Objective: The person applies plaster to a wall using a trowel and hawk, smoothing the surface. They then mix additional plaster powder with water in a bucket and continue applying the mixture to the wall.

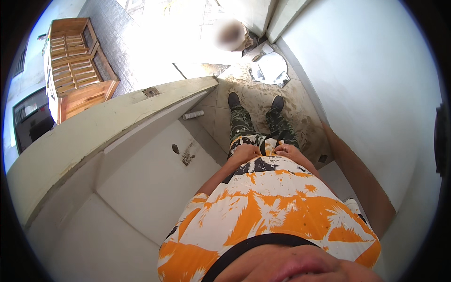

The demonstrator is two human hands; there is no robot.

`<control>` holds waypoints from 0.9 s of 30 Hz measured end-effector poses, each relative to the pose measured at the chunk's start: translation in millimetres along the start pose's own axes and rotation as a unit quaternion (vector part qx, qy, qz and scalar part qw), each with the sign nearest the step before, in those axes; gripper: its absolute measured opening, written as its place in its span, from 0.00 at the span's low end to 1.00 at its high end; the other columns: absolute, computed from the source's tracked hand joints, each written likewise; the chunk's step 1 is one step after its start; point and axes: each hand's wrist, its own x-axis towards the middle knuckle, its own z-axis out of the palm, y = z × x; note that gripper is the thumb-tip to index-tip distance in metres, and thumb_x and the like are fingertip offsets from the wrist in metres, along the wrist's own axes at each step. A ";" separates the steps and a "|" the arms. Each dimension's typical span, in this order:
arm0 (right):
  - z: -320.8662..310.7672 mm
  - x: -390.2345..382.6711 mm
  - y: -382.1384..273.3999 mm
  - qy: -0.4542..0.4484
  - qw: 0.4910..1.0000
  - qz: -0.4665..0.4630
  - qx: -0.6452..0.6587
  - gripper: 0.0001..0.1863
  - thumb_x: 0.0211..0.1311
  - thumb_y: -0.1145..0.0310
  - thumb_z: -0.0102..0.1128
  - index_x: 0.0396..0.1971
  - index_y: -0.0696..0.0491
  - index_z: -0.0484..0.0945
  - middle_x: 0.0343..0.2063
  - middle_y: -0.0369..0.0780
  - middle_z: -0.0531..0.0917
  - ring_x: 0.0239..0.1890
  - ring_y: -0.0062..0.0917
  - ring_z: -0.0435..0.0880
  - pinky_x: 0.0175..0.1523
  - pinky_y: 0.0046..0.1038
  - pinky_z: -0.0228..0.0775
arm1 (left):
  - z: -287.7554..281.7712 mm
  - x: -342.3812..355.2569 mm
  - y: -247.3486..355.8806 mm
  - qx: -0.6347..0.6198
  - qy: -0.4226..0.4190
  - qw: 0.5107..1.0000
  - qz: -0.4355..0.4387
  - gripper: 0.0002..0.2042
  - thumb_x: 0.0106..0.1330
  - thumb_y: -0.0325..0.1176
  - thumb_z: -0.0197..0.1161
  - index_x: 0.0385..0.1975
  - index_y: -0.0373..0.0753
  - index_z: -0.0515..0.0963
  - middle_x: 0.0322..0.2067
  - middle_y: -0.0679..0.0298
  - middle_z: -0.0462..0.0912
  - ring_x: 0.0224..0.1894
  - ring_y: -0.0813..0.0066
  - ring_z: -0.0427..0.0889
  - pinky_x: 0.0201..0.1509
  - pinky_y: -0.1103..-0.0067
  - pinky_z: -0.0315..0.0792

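Observation:
I look straight down my own body: an orange-and-white patterned shirt (268,207), camouflage trousers (242,123) and black shoes (233,99) on a dirty tiled floor. My left hand (244,152) and my right hand (289,151) are both at my waist, close together, fingers curled on the trouser waistband (267,141) just below the shirt hem. My right forearm (357,181) runs along the white wall on the right. What the fingertips hold beyond the cloth is hidden.
A low white partition wall (94,127) stands on my left, with a white-tiled bay and floor drain (176,149) behind it. A short white pipe (193,114) lies by it. A round white basin (274,68) sits ahead; another person (230,35) stands beyond. A wooden crate (75,66) is far left.

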 end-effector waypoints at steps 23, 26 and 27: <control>-267.5 454.2 126.6 0.279 0.945 0.090 -0.143 0.22 0.65 0.52 0.54 0.26 0.58 0.80 0.23 0.48 0.83 0.29 0.40 0.82 0.40 0.39 0.72 | -214.3 413.9 -178.9 -0.081 0.509 0.855 0.055 0.07 0.70 0.29 0.62 0.44 0.38 0.82 0.36 0.58 0.85 0.39 0.66 0.84 0.44 0.72 0.77; -298.2 516.8 142.2 0.289 0.946 0.011 -0.149 0.17 0.62 0.57 0.59 0.32 0.59 0.81 0.24 0.46 0.83 0.29 0.37 0.82 0.42 0.36 0.73 | -280.1 466.1 -172.8 0.112 0.617 0.765 0.147 0.09 0.65 0.25 0.63 0.43 0.43 0.84 0.39 0.58 0.85 0.44 0.60 0.83 0.44 0.71 0.78; -301.9 532.9 139.9 0.276 0.952 -0.007 -0.131 0.17 0.62 0.58 0.60 0.32 0.59 0.81 0.25 0.46 0.84 0.29 0.36 0.82 0.42 0.36 0.73 | -307.9 479.4 -169.1 0.191 0.668 0.700 0.166 0.10 0.65 0.24 0.62 0.42 0.44 0.85 0.40 0.59 0.85 0.46 0.60 0.83 0.45 0.70 0.79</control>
